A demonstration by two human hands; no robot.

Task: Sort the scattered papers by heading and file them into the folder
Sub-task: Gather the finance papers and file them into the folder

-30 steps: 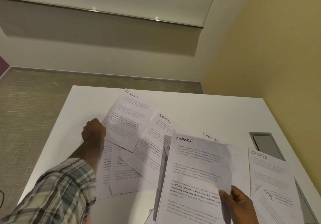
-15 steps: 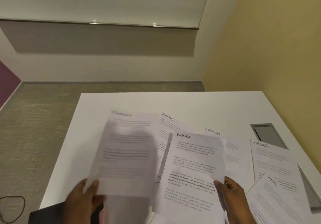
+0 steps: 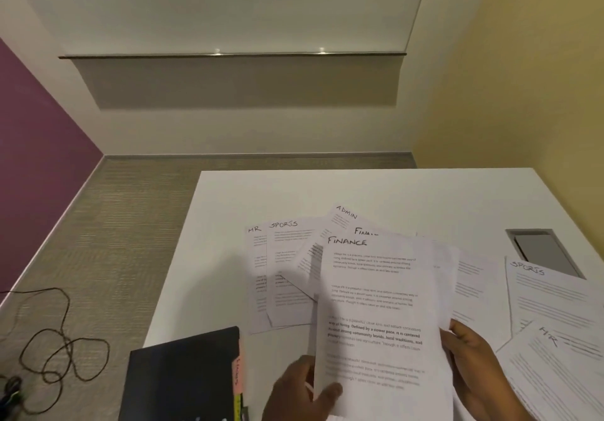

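I hold two sheets headed FINANCE (image 3: 376, 303) upright above the white table (image 3: 359, 192), one stacked behind the other. My left hand (image 3: 300, 388) grips their lower left edge and my right hand (image 3: 474, 355) grips the right edge. On the table behind them lie an HR sheet (image 3: 256, 257), a SPORTS sheet (image 3: 287, 263) and an ADMIN sheet (image 3: 343, 218). At the right lie another SPORTS sheet (image 3: 549, 293) and another HR sheet (image 3: 555, 365). A black folder (image 3: 183, 378) with coloured tabs rests at the table's near left corner.
A grey cable hatch (image 3: 542, 250) is set into the table at the right. A looped dark cable (image 3: 55, 348) lies on the carpet to the left. A yellow wall runs close along the table's right side.
My left hand picked a FINANCE sheet off the far left of the table, carried it in and set it with the FINANCE sheet in my right hand. The view swung left, showing the folder.
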